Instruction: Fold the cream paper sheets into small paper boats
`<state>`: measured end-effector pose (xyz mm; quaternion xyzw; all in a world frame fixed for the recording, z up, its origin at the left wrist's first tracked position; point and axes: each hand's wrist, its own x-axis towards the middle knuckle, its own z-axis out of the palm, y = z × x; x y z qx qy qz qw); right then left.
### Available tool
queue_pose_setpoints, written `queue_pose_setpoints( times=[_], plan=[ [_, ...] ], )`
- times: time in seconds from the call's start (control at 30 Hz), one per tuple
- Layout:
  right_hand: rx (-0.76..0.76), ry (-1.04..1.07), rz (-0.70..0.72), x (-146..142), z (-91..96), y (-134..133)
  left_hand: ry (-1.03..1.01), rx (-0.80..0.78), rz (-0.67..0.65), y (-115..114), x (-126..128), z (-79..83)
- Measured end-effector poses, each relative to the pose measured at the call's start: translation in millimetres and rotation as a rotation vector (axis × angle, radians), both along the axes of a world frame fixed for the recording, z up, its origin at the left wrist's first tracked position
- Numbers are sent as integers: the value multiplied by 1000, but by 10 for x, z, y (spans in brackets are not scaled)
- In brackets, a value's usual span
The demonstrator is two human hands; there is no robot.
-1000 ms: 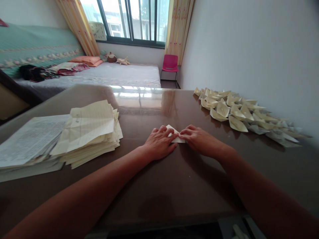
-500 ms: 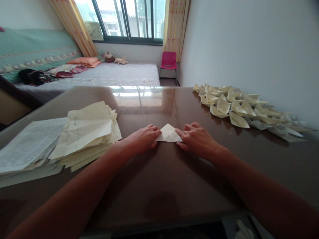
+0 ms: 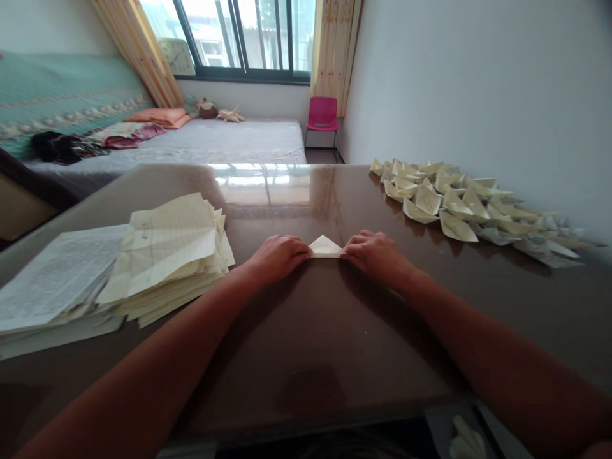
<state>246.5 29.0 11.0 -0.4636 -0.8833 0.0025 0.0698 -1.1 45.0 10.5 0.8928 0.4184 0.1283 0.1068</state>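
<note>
A small folded sheet of paper [image 3: 326,246] lies on the brown table [image 3: 306,331], its point facing away from me and a narrow folded band along its near edge. My left hand [image 3: 285,256] pinches the left end of that band. At the right end, my right hand [image 3: 368,254] pinches it the same way, fingers closed. Both thumbs are partly hidden. To the left is a stack of cream paper sheets [image 3: 167,248], and on the right sit several folded paper boats [image 3: 456,204] in a group.
Printed white sheets [image 3: 62,274] lie at the table's left, partly under the cream stack. A white wall [image 3: 468,83] runs along the right side. Past the far table edge are a bed [image 3: 248,140] and a pink chair [image 3: 322,115] below a window.
The paper's near edge has been folded up into a band, so less of its height shows. Both hands have shifted slightly away from me and now pinch the ends.
</note>
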Motion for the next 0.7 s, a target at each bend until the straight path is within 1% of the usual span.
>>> queue_pose_setpoints(
  times=[0.07,0.13,0.2,0.27,0.37,0.43,0.7],
  plan=[
    [-108,183,8,61,-59,85,-66,-65,88,41,-15,-33],
    [-205,323,11,103,-120,154,-120,-112,157,75,-16,-74],
    [-258,403,-10,118,-170,197,-138,-128,195,97,-4,-114],
    [-273,449,-64,110,-201,216,-135,-116,222,100,16,-149],
    [-295,467,-167,80,-210,219,-131,-79,256,81,51,-186],
    [-303,464,-211,60,-198,212,-126,-62,267,65,71,-198],
    [-269,388,-231,3,-165,157,-74,2,278,70,108,-231]
  ],
)
